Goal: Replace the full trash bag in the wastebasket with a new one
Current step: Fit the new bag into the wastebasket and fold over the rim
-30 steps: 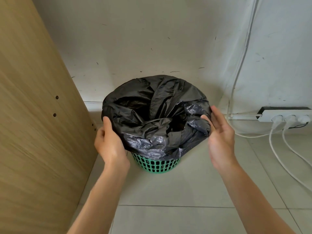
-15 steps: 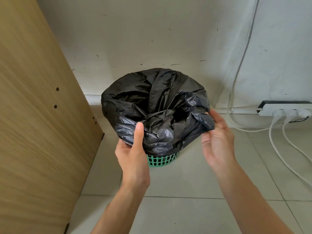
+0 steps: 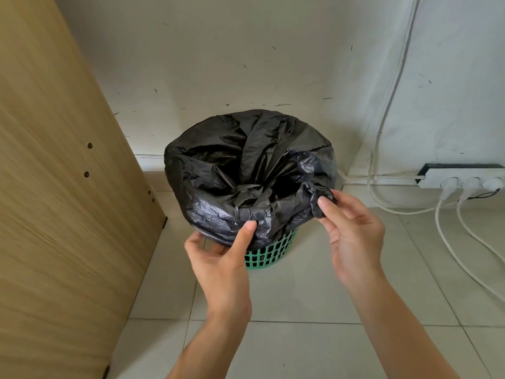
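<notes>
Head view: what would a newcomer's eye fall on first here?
The black bag draws the eye first, spread over a green basket on the floor at the centre. The left hand grips its near edge, the right hand pinches a fold at its right. A white power strip lies by the wall, far right.
</notes>
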